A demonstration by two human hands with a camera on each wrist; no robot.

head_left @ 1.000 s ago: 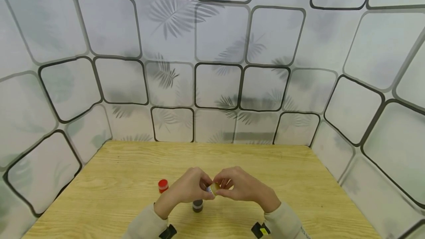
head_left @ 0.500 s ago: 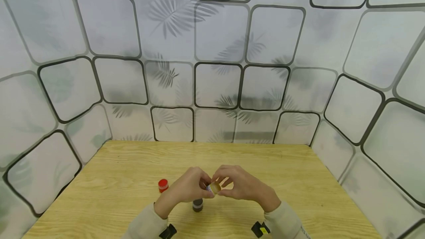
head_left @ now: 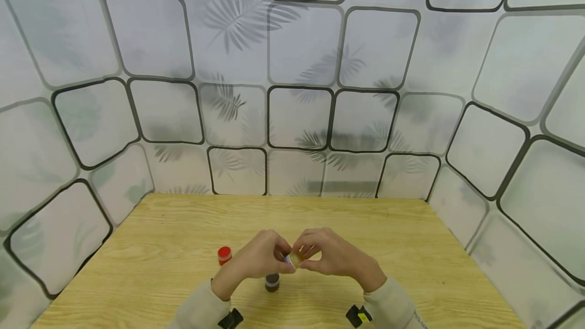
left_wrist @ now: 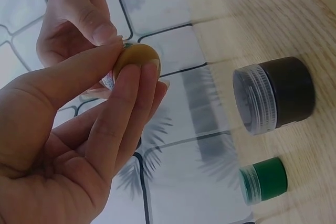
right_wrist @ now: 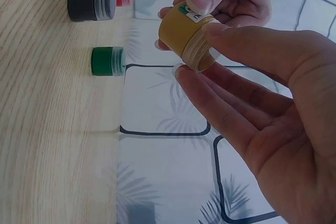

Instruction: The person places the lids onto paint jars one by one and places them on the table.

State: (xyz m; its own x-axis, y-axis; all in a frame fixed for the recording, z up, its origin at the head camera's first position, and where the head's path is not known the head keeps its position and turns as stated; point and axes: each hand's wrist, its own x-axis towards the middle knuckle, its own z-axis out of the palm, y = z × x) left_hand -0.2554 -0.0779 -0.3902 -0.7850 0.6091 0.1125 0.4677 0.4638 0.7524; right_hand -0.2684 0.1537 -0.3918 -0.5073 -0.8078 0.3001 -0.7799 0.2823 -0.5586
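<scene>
A small jar of ochre-yellow paint [right_wrist: 178,27] with a white label and a clear screw lid [right_wrist: 198,51] is held in the air between both hands. My left hand [head_left: 265,255] grips the jar's body, its fingertips against the ochre base in the left wrist view. On the other side my right hand [head_left: 335,255] pinches the clear lid between thumb and fingers. The lid sits on the jar, and both lie tilted sideways.
On the wood-grain table [head_left: 183,217] stand a red jar [head_left: 224,255] and a black jar [head_left: 271,282], left of and below the hands. A green jar [left_wrist: 265,180] shows in the wrist views. Patterned cloth [head_left: 301,116] encloses the table's back and sides.
My right fingers have shifted slightly around the lid, and the lid end tipped a little towards the head camera and back. My left hand and the standing jars have stayed put.
</scene>
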